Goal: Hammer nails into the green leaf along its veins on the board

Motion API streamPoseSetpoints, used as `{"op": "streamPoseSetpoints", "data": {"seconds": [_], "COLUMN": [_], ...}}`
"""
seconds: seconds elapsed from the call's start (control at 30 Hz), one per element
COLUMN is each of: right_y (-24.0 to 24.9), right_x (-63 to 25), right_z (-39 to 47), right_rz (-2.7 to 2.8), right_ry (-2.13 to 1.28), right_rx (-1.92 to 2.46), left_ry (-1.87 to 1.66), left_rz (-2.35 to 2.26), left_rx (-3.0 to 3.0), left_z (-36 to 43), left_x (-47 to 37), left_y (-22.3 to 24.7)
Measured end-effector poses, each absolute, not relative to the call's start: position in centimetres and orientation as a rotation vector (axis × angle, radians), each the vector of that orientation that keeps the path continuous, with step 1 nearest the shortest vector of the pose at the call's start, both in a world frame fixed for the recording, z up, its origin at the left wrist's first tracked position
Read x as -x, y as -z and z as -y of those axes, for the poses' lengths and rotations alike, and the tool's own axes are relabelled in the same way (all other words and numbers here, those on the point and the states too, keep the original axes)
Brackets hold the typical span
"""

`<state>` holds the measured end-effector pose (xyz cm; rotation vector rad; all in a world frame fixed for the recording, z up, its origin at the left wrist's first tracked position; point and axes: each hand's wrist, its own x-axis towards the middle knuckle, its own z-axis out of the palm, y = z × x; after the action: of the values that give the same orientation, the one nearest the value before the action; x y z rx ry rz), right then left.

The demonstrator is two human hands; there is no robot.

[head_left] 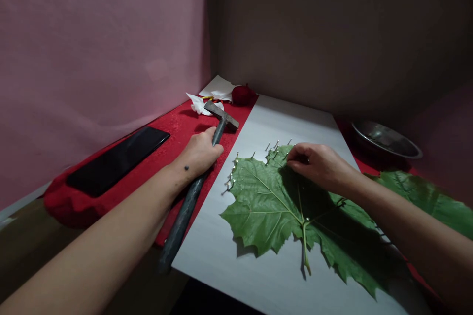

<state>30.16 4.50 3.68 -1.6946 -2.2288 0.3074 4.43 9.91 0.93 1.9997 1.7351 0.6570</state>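
My left hand (pixel 201 151) is wrapped around the handle of a hammer (pixel 188 202), just below its metal head, over the red cloth. A large green leaf (pixel 262 197) lies flat on a pale board (pixel 207 246), its stem toward me. Several small nails (pixel 269 146) stand along the leaf's upper left edge and one by the stem's base. My right hand (pixel 318 163) is closed in a pinch at the leaf's upper edge, close beside a nail. What its fingertips hold, if anything, is hidden. The right arm casts a shadow over the leaf.
Left of the board, a black phone (pixel 120 160) lies on the red cloth (pixel 181 125). Crumpled white tissue (pixel 197 104) and a dark red ball (pixel 242 94) are at the back. On the right are a metal bowl (pixel 386 139) and another leaf (pixel 428 199). Walls close off the back and left.
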Motion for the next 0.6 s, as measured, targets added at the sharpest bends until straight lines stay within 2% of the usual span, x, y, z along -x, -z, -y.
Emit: {"op": "streamPoseSetpoints", "data": {"seconds": [0.6], "right_y": [-3.58], "right_x": [-30.04], "right_z": [-4.74], "right_rz": [2.239], "right_ry": [-0.347], "right_rx": [1.704], "left_ry": [-0.674], "left_rz": [-1.715], "left_rx": [-2.003], "left_z": [-9.89], "left_x": [-4.44], "left_y": [-0.99]}}
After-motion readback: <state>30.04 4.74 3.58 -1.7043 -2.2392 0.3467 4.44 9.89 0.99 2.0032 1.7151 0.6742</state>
